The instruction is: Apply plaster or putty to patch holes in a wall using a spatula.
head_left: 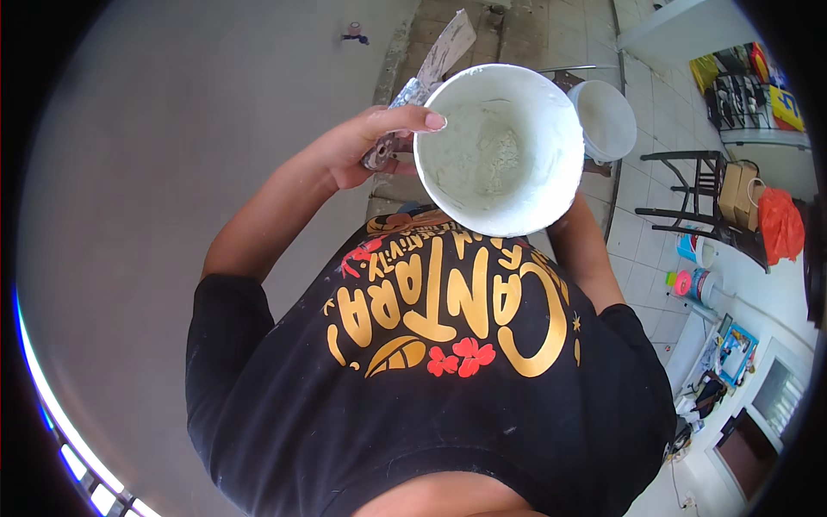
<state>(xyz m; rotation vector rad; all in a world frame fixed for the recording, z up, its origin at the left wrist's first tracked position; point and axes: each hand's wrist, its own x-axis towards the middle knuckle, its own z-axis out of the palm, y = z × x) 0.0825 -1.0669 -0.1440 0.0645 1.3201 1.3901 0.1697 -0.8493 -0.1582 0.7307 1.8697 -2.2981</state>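
A white bucket (551, 116) is tipped so that its mouth faces me. Inside, a pale, wet plaster-like paste (495, 159) coats the bottom and walls, with a lumpy patch in the middle. My left hand (370, 142) is closed around the handle of a putty knife (446, 47), its wide, smeared blade pointing up and away. The thumb of that hand also lies over the bucket's left rim. My right forearm (590, 250) reaches up behind the bucket, which hides the right hand and its fingers.
A plain grey wall (172, 172) stands close on my left. Beyond the bucket is a second white bucket (607, 121) on the tiled floor (633, 224). At right are a dark chair (702, 194), a cardboard box (738, 194) and a red plastic bag (780, 226).
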